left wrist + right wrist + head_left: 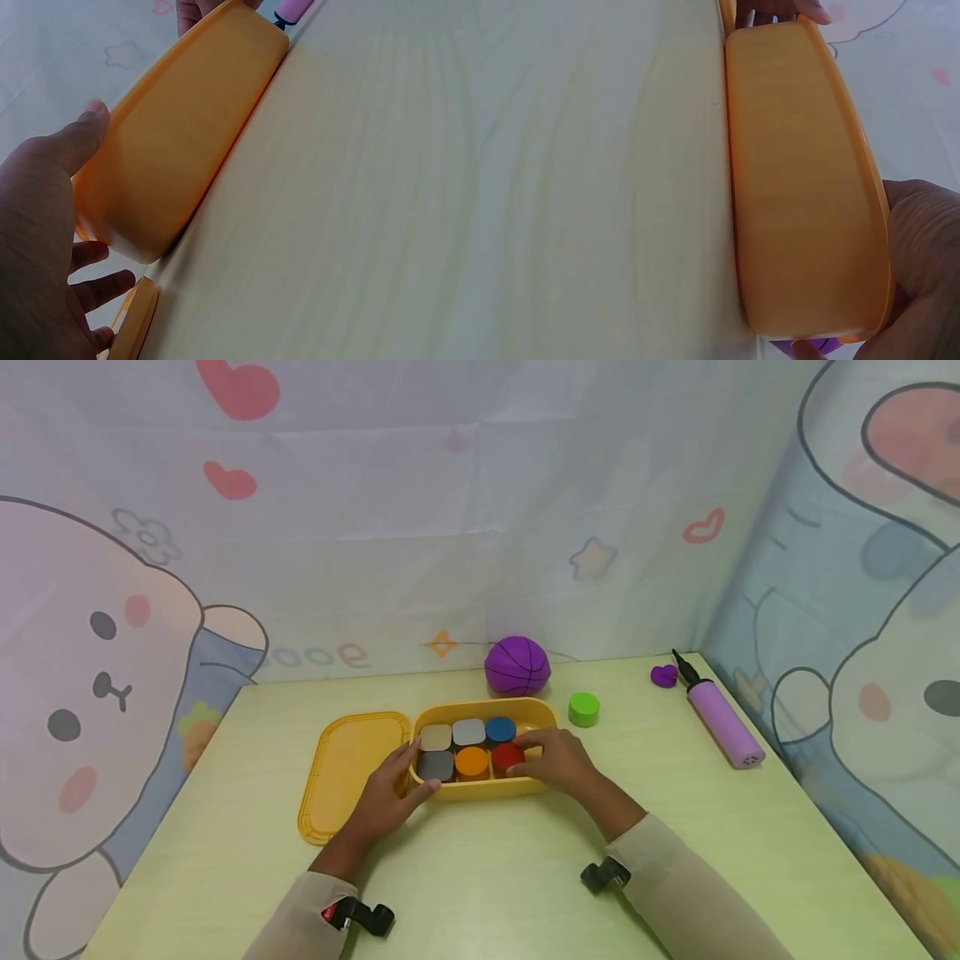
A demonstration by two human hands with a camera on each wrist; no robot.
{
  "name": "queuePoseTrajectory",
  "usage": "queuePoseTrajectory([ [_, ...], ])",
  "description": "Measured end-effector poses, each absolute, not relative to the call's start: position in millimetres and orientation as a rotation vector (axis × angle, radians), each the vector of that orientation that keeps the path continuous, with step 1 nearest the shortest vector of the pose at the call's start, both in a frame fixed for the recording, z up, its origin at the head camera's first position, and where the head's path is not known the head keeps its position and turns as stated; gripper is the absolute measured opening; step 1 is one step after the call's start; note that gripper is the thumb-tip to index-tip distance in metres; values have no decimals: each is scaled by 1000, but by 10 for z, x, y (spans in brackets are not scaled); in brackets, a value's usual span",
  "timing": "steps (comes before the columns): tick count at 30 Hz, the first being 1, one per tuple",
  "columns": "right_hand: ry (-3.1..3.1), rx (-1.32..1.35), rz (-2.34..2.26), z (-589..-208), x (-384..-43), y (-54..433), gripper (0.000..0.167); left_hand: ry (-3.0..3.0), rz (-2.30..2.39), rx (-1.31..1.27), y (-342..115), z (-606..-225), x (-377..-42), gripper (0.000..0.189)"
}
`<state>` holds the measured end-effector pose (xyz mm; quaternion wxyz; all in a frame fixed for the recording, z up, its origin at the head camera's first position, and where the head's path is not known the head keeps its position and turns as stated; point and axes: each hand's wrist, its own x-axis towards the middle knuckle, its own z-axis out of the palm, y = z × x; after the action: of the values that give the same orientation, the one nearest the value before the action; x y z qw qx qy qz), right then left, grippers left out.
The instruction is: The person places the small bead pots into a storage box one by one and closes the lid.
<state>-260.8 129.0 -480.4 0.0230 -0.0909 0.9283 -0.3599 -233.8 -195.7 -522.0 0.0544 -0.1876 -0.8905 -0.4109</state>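
A yellow rectangular box point(480, 790) holds several small tubs in two rows. Its back row has a beige tub point(436, 737), a light grey tub point(468, 731) and a blue tub point(500, 729); the front row has a dark grey tub point(436, 766), an orange tub point(472, 763) and a red tub point(507, 757). My left hand point(388, 795) holds the box's left end, thumb on the near rim point(91, 120) and fingers around the end. Over the front right of the box, my right hand point(558, 762) pinches the red tub between thumb and fingers; the box wall hides that grip in the right wrist view.
A flat yellow lid point(348, 768) lies left of the box. Behind it stands a purple ball point(517, 667); a green tub point(583, 709) sits beyond its right end. A lilac hand pump point(726, 723) and a small purple piece point(663, 676) lie at the back right.
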Motion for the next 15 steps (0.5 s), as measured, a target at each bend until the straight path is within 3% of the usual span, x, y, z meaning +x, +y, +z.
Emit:
queuePoseTrajectory([
  [15, 2880, -327, -1161, -4774, -2585, 1289, 45, -2703, -1262, -571, -1952, -5199, -2317, 82],
])
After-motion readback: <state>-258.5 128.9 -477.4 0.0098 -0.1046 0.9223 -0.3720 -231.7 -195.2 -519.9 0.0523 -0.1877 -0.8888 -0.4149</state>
